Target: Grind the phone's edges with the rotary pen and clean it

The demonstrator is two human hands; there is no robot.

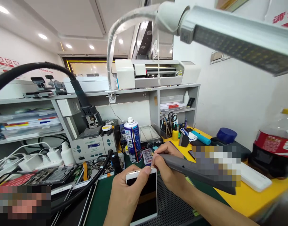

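My left hand (125, 191) is closed around a white smartphone (146, 196), its thumb on the upper edge. The phone's black screen faces up toward me, and its lower part lies over a black perforated mat (174, 204). In my right hand (168, 166) is a thick dark grey stick-shaped tool, apparently an electric screwdriver (196, 171), slanting down to the right. My right fingers pinch its front end just above the phone's top edge. Its tip is mostly hidden by the fingers.
A blue spray can (132, 141) stands behind the phone. On the left are a hot-air station (94, 147), a black hose (99, 174) and circuit boards (70, 169). To the right, a cola bottle (273, 144) and a white bar-shaped object (254, 179) rest on the yellow tabletop. A lamp (240, 37) hangs overhead.
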